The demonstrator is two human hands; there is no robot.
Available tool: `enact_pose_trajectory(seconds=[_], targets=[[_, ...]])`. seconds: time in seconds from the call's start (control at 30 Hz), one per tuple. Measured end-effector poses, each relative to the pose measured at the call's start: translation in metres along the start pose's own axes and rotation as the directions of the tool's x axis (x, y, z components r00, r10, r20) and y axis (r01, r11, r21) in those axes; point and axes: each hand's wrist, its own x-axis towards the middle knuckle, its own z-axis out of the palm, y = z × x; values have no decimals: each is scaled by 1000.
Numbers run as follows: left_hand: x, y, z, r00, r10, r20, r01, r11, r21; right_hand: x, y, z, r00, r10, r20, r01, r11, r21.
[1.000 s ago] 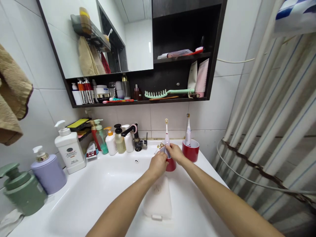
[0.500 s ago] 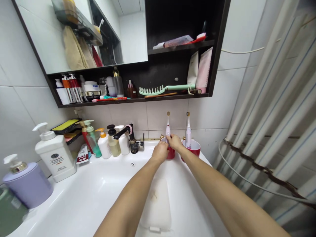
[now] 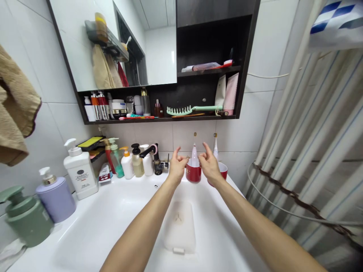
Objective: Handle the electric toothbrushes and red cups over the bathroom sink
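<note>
Two hands frame a red cup [image 3: 193, 175] on the back right ledge of the sink. My left hand [image 3: 178, 167] is on its left side and my right hand [image 3: 210, 164] on its right, both empty, each with a finger raised and apart from the others. Upright in that cup is a pale pink electric toothbrush [image 3: 194, 155]. Partly hidden behind my right hand and wrist is a second red cup [image 3: 224, 170], white inside, holding another electric toothbrush [image 3: 216, 148].
A black faucet [image 3: 157, 162] and several pump bottles line the back ledge to the left. In the white basin [image 3: 113, 226] lies a whitish flat panel [image 3: 180, 226]. Above hangs a dark mirror cabinet [image 3: 198, 120] with a green hairbrush [image 3: 181, 110]. Pipes [image 3: 283, 151] run along the right.
Both hands have let go of the nearer red cup and its toothbrush and moved apart to either side. The view has shifted, showing more on the left.
</note>
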Motion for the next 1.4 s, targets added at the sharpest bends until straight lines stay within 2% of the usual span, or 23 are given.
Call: enact_pose_trajectory(seconds=[0.03, 0.07, 0.1, 0.17, 0.23, 0.37, 0.47, 0.57, 0.7, 0.83, 0.97, 1.1, 1.17, 1.23, 1.4], targets=[[-8, 14, -1, 999, 33, 39, -26, 984, -175, -9, -13, -3, 1000, -31, 1, 31, 997, 76], [-16, 28, -1, 994, 71, 81, -43, 950, -310, -18, -25, -6, 997, -80, 12, 74, 960, 272], [-24, 39, -1, 986, 103, 130, -43, 915, -402, -27, -36, -8, 993, -114, 42, 86, 905, 417], [-39, 56, 0, 970, 125, 210, -6, 872, -490, -41, -54, -11, 985, -143, 91, 61, 801, 595], [-49, 62, 0, 963, 109, 248, 35, 858, -512, -50, -62, -11, 984, -121, 132, 7, 762, 647], [-57, 59, -3, 976, 24, 214, 97, 839, -536, -58, -63, -8, 987, 13, 158, -111, 764, 635], [-55, 57, -7, 970, -115, 212, 211, 832, -513, -58, -61, -7, 982, 114, 148, -180, 788, 589], [-50, 55, -6, 932, -248, 266, 342, 845, -411, -57, -60, -4, 976, 160, 146, -213, 827, 521], [-45, 47, 1, 897, -328, 297, 416, 855, -311, -53, -49, -3, 972, 210, 104, -234, 901, 365], [-45, 24, 4, 879, -408, 248, 466, 844, -264, -35, -11, -16, 965, 253, -75, -243, 962, 122], [-52, -9, 0, 828, -527, 191, 558, 807, -192, -11, 39, -36, 936, 233, -263, -278, 949, -147], [-60, -34, -4, 786, -598, 157, 617, 773, -149, -2, 73, -45, 945, 237, -225, -303, 894, -329], [-61, -39, -6, 792, -589, 159, 609, 780, -142, -7, 78, -48, 960, 222, -172, -274, 876, -397], [-61, -40, -10, 818, -557, 145, 574, 810, -125, -18, 75, -52, 974, 191, -119, -225, 864, -451], [-56, -32, -14, 922, -386, 22, 386, 921, -51, -60, 49, -55, 990, 112, 84, -57, 871, -488]])
